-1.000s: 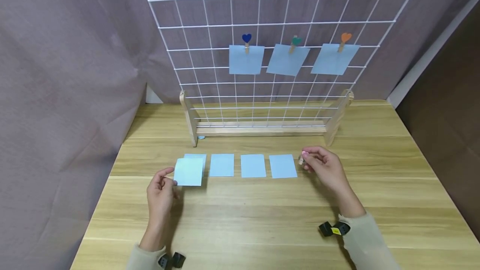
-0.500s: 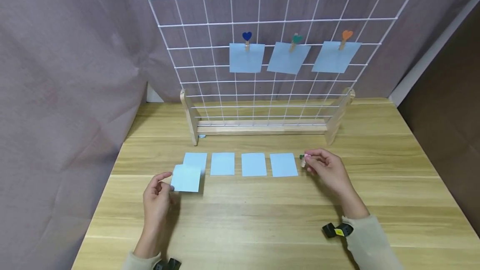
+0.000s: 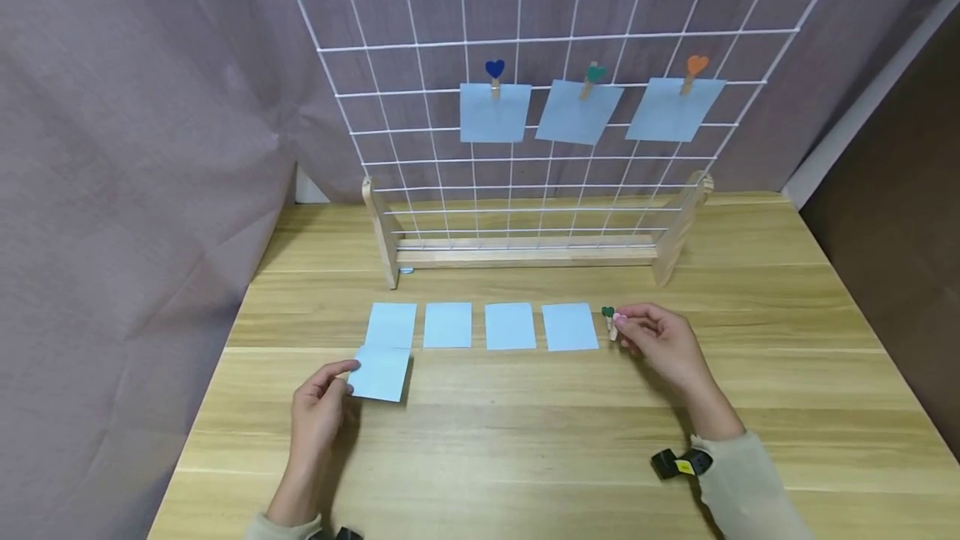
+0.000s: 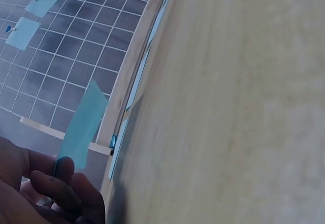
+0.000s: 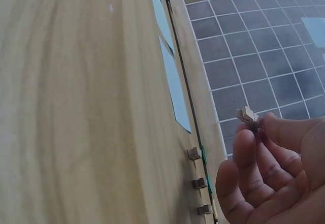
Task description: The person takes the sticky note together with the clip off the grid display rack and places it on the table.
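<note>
- Left hand (image 3: 318, 411): thumb and fingers pinch the left edge of a loose blue paper square (image 3: 380, 373). In the left wrist view the sheet (image 4: 81, 125) rises at a slant from the fingertips (image 4: 65, 169).
- Held paper square: sits at the near left of the bench (image 3: 525, 440), its far edge overlapping the near edge of the leftmost sheet in the row.
- Row of four blue paper squares (image 3: 510, 327): lies flat on the bench, side by side with narrow gaps, between the two hands and in front of the rack.
- Right hand (image 3: 660, 344): fingers curled, fingertips pinching a small wooden clip with a green heart (image 3: 610, 319). The clip is just beside the right edge of the rightmost sheet. In the right wrist view the clip's wooden end (image 5: 248, 115) projects past the fingertips.
- Wire grid rack (image 3: 525, 40): stands upright in a wooden base (image 3: 525, 252) at the far side of the bench.
- Three blue paper squares (image 3: 578, 112) hang on the grid, each clipped at its top edge; the clip hearts are blue, green and orange.
- Right wrist view: three more wooden clips (image 5: 199, 182) lie in a line at the bench edge.
</note>
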The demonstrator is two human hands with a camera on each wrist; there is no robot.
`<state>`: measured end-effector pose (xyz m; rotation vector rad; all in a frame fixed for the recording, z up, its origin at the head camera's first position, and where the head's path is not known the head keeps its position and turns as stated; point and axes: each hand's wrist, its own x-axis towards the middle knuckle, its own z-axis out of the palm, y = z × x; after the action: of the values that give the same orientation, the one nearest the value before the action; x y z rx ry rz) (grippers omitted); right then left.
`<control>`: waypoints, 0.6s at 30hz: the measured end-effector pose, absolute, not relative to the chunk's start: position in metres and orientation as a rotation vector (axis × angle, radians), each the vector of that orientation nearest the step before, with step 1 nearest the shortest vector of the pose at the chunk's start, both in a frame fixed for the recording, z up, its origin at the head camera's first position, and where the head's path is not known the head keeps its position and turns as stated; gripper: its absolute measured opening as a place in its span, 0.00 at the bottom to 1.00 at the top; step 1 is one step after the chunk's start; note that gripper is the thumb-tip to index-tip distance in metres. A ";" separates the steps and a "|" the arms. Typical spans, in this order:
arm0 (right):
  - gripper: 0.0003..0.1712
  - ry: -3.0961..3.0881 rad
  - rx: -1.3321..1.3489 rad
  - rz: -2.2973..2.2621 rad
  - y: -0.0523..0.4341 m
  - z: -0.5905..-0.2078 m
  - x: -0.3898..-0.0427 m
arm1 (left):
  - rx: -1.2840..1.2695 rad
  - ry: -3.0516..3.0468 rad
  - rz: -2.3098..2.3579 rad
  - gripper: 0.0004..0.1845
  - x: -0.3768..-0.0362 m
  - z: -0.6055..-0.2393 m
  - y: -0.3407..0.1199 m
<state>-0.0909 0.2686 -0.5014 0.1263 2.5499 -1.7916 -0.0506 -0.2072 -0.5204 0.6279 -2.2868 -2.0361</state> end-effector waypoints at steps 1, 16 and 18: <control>0.17 2.552 0.130 -1.787 0.269 -0.502 -0.091 | 0.632 -2.302 -2.037 0.19 -0.050 -0.521 -0.208; 0.19 2.511 0.139 -1.749 0.270 -0.513 -0.088 | 0.669 -2.411 -1.992 0.17 -0.051 -0.526 -0.210; 0.18 2.500 0.136 -1.763 0.270 -0.516 -0.088 | 0.661 -2.440 -1.980 0.18 -0.051 -0.526 -0.210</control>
<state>-0.0879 0.2697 -0.5158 0.1360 2.4998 -1.7630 -0.0513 -0.2099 -0.5264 0.6611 -2.4403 -1.9799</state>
